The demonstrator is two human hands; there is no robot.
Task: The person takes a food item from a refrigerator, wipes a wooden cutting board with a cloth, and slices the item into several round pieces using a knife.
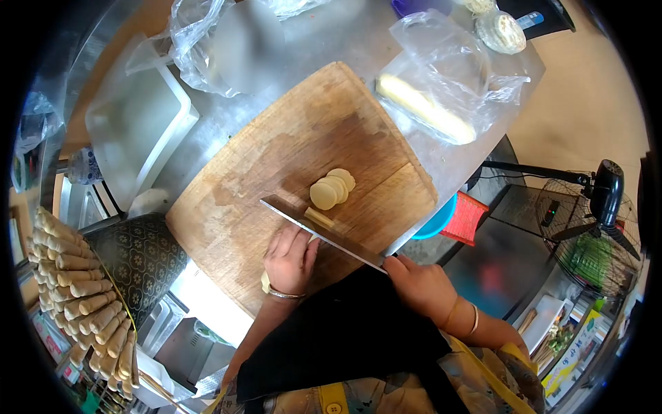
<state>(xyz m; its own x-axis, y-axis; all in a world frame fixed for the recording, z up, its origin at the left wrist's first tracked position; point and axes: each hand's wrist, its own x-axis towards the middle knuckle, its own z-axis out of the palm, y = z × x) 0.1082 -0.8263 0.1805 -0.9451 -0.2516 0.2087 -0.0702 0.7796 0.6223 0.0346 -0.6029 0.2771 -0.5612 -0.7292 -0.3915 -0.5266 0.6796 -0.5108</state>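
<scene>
A large knife (321,234) is in my right hand (422,290), its blade reaching left across the wooden cutting board (276,138). My left hand (288,259) lies on the board just below the blade, fingers bent together; a pale piece (265,281) shows beside its wrist, and what the fingers hold is mostly hidden. Several round pale slices (332,189) overlap above the blade. Next to the blade's upper side lies another slice (319,218), seen nearly edge-on.
A long pale yellow piece (426,109) lies in clear plastic at the upper right. A white tray (181,114) stands left of the board. A patterned container (141,262) and wooden sticks (86,283) are lower left; a fan (607,200) is at right.
</scene>
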